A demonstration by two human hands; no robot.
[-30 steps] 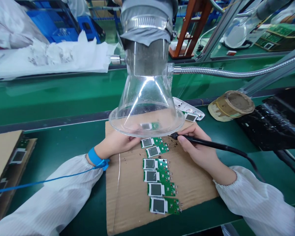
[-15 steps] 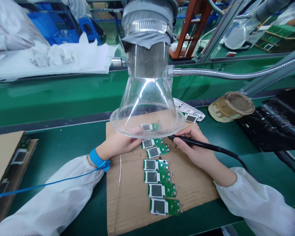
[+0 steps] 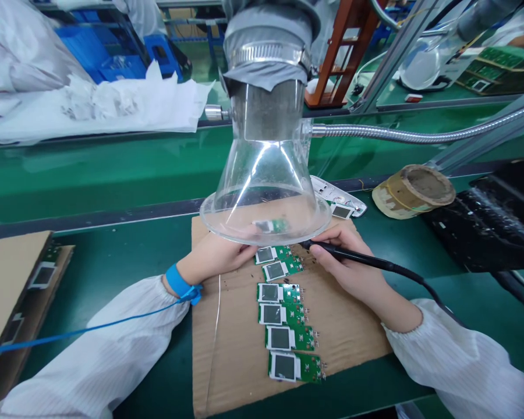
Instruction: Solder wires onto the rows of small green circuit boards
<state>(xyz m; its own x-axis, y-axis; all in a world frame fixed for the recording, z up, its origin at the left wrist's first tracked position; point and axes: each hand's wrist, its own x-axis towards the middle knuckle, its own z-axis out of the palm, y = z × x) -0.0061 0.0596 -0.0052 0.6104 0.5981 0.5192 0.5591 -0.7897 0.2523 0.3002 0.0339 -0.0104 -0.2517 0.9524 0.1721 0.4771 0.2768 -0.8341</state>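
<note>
1. A round tan pot (image 3: 413,192) is standing at right, its contents impossible to tell; a white casing (image 3: 332,191) is carrying a screened board (image 3: 341,211); layered cardboard (image 3: 11,256) at far left is holding boards between its sheets.
2. A transparent flared hood (image 3: 266,169) is hanging in the way, its rim obscuring the left hand's (image 3: 220,250) fingertips; I cannot tell what they are gripping.
3. Well apart from it, the right hand (image 3: 351,259) is clamping a slim black tool (image 3: 362,258).
4. Flat green circuit boards (image 3: 280,337) are lying in a column on a brown cardboard sheet (image 3: 231,361) between the hands; another is showing through the hood.
5. A ribbed metal hose (image 3: 393,134) is curving behind.
</note>
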